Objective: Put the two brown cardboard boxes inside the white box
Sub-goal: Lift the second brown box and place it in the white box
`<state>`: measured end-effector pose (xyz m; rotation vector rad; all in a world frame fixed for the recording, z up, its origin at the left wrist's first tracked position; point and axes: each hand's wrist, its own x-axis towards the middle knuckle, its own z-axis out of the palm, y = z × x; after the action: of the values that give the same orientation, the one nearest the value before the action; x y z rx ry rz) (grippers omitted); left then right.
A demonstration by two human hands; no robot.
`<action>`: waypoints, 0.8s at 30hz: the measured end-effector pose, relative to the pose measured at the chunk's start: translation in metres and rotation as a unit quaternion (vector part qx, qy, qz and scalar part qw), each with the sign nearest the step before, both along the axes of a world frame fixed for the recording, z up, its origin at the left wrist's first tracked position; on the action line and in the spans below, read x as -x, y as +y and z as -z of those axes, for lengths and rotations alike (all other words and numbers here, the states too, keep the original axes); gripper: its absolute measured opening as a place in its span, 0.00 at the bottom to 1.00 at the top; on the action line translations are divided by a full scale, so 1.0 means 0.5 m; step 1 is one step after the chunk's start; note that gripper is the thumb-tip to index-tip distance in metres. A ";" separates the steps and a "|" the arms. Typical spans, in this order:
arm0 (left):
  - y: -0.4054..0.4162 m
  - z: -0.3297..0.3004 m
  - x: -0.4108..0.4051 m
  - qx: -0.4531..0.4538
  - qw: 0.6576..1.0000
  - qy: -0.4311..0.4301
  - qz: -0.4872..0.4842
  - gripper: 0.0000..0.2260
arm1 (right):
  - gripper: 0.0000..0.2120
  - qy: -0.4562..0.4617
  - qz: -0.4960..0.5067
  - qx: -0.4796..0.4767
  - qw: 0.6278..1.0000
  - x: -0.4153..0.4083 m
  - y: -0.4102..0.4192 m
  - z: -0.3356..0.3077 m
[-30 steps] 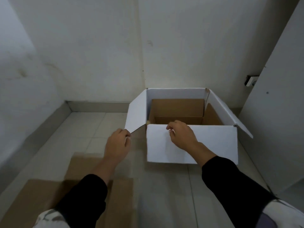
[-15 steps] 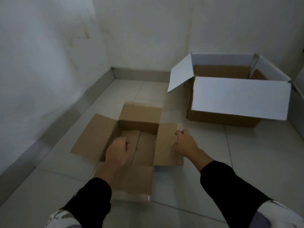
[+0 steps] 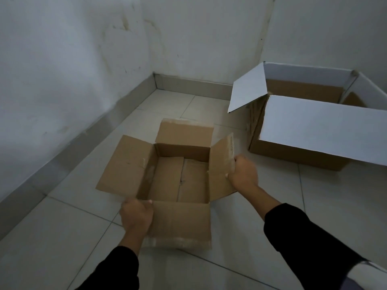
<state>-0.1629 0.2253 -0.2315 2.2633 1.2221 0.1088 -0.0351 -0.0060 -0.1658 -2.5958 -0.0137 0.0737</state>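
Floor layout — an open cardboard box (image 3: 180, 181) sits on the tiled floor (image 3: 73, 237) at near centre, flaps spread outward. A larger open box (image 3: 314, 126) lies to its far right, apart from it, in front of the far wall (image 3: 209, 38). Another wall (image 3: 52, 70) runs along the left.

— Where are the hands?
— Both on the brown cardboard box (image 3: 180, 181), which sits open on the tiled floor (image 3: 62, 237). The left hand (image 3: 137, 215) grips its near-left corner; the right hand (image 3: 244, 172) pinches the raised right flap.
— And the white box (image 3: 322, 130)?
— Off to the right by the wall (image 3: 209, 38), its flaps open, apart from the brown one.
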 end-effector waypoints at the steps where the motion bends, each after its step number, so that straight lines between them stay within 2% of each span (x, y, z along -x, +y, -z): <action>1: 0.004 -0.001 -0.006 0.031 0.999 -0.005 -0.022 0.25 | 0.16 -0.008 -0.003 -0.004 1.000 0.000 0.002 0.002; 5: 0.015 -0.015 -0.035 0.113 0.989 -0.071 -0.070 0.20 | 0.12 -0.043 -0.019 -0.030 0.998 -0.005 0.012 0.003; 9: 0.009 -0.024 -0.037 0.116 0.973 -0.180 -0.092 0.18 | 0.07 -0.078 -0.017 -0.070 0.994 -0.007 0.027 0.003; 12: 0.000 -0.035 -0.036 0.043 0.967 -0.248 -0.021 0.12 | 0.05 -0.099 0.016 -0.132 0.986 -0.008 0.026 -0.006; 16: -0.007 -0.066 -0.045 -0.084 0.962 -0.255 0.048 0.06 | 0.06 -0.144 0.027 -0.167 0.975 -0.006 0.024 -0.029; 18: -0.008 -0.090 -0.045 -0.110 0.957 -0.260 0.062 0.05 | 0.06 -0.160 0.025 -0.181 0.970 -0.005 0.026 -0.042; 24: 0.007 -0.212 -0.095 -0.167 0.915 -0.352 0.108 0.03 | 0.07 -0.229 0.055 -0.242 0.941 -0.049 0.013 -0.132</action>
<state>-0.1152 0.2286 -0.1253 2.2891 0.5916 1.0174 -0.0106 0.0006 -0.0997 -2.0613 -0.0494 -0.5137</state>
